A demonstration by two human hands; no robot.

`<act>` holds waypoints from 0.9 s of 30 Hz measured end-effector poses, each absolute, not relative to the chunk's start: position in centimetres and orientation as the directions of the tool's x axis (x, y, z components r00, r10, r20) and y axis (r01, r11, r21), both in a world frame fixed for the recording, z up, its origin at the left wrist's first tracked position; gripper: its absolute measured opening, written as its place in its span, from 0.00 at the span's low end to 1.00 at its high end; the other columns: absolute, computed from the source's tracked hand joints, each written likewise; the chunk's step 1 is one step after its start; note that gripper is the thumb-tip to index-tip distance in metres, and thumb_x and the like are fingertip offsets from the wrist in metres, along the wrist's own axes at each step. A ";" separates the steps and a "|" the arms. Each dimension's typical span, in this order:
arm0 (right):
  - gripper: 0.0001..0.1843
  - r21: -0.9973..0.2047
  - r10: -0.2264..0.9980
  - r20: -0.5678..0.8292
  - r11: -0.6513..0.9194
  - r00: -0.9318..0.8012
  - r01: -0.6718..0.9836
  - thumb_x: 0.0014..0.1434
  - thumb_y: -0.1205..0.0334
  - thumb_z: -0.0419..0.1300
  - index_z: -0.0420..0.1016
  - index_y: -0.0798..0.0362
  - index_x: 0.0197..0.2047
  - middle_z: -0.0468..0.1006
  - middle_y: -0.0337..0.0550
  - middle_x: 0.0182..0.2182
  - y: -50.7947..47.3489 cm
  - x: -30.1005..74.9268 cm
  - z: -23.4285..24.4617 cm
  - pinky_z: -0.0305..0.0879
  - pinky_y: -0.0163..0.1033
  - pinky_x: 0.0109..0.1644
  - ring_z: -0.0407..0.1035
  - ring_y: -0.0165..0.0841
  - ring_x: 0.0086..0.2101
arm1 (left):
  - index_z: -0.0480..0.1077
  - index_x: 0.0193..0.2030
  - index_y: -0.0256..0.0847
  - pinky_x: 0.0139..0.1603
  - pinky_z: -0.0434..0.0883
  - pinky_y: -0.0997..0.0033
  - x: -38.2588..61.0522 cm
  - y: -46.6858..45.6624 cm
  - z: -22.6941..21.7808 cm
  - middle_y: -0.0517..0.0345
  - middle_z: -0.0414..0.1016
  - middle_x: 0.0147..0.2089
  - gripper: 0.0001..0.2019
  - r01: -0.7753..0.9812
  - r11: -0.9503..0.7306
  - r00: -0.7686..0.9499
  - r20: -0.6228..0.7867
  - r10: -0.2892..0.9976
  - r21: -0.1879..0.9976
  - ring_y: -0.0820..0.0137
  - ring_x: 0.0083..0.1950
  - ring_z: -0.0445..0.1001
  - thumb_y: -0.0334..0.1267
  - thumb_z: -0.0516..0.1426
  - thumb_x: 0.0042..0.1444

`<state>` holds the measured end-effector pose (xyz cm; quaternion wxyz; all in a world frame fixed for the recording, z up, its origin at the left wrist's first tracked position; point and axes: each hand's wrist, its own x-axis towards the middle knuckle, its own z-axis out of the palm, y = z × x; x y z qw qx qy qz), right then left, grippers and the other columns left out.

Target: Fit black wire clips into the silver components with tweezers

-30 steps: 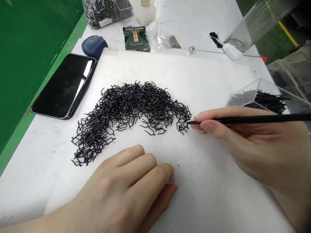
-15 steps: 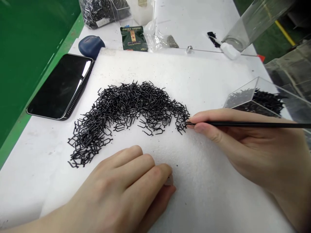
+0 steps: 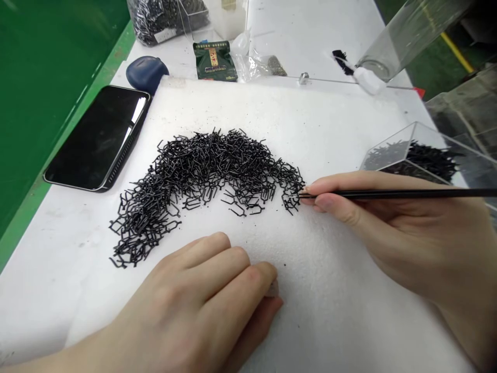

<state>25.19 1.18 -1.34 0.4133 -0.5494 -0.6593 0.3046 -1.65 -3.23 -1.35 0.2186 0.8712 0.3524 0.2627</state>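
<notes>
In the head view, my right hand [image 3: 392,228] is closed around thin black tweezers [image 3: 388,194]. The tweezers' tips meet the right end of a curved pile of small black forked pieces [image 3: 213,160], among a few loose ones. I cannot tell whether a piece is between the tips. Below the pile, my left hand [image 3: 205,295] rests on the white foam sheet [image 3: 322,290] with its fingers curled in. Something pale shows by the index fingertip and thumb; the fingers hide what it is.
At the left lies a black phone [image 3: 97,137], with a dark blue rounded object [image 3: 146,72] beyond it. A green packet [image 3: 215,61] and a bag of black pieces [image 3: 155,20] sit at the back. Right, behind my hand, stands a clear box [image 3: 411,150]; a clear cylinder [image 3: 404,41] is farther back.
The tweezers' rear end has risen slightly, and my right hand has shifted a little. My left hand keeps its curled shape. The pile looks the same.
</notes>
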 end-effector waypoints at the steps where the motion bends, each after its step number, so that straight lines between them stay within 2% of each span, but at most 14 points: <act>1: 0.14 -0.855 0.976 0.210 0.211 -0.055 0.475 0.69 0.69 0.79 0.97 0.34 0.46 0.97 0.26 0.43 1.2 25.2 -1.3 0.91 0.31 0.51 0.93 0.32 0.42 | 0.78 0.56 0.39 0.35 0.70 0.61 -1.6 -3.2 -1.4 0.65 0.75 0.34 0.08 0.496 -0.657 0.615 0.305 0.728 0.568 0.68 0.33 0.69 0.32 0.57 0.87; 6: 0.15 -0.831 0.973 0.217 0.225 -0.075 0.509 0.71 0.70 0.77 0.96 0.35 0.46 0.97 0.25 0.44 1.0 25.1 -1.1 0.91 0.30 0.50 0.93 0.32 0.43 | 0.78 0.56 0.39 0.34 0.69 0.62 -1.6 -3.1 -1.4 0.66 0.74 0.34 0.07 0.499 -0.657 0.613 0.306 0.729 0.565 0.68 0.33 0.68 0.31 0.57 0.87; 11: 0.15 -0.826 0.972 0.225 0.228 -0.070 0.515 0.70 0.71 0.78 0.96 0.35 0.45 0.97 0.27 0.44 1.0 24.9 -1.2 0.92 0.35 0.50 0.93 0.35 0.43 | 0.78 0.57 0.39 0.34 0.70 0.61 -1.8 -3.3 -1.6 0.65 0.75 0.34 0.06 0.479 -0.659 0.620 0.308 0.722 0.579 0.68 0.33 0.68 0.32 0.58 0.87; 18: 0.12 -0.850 0.974 0.218 0.221 -0.063 0.477 0.69 0.67 0.80 0.97 0.35 0.45 0.97 0.32 0.43 1.3 25.1 -1.3 0.95 0.41 0.47 0.94 0.40 0.41 | 0.78 0.55 0.40 0.34 0.70 0.61 -1.7 -3.2 -1.8 0.65 0.76 0.34 0.07 0.490 -0.656 0.609 0.313 0.728 0.574 0.68 0.32 0.69 0.31 0.58 0.86; 27: 0.13 -0.862 0.973 0.216 0.228 -0.077 0.453 0.68 0.68 0.79 0.97 0.35 0.44 0.97 0.28 0.42 1.4 25.0 -1.3 0.92 0.33 0.47 0.93 0.34 0.41 | 0.79 0.53 0.40 0.34 0.69 0.60 -1.7 -3.1 -1.7 0.65 0.75 0.34 0.07 0.490 -0.660 0.617 0.308 0.724 0.569 0.67 0.33 0.69 0.30 0.59 0.85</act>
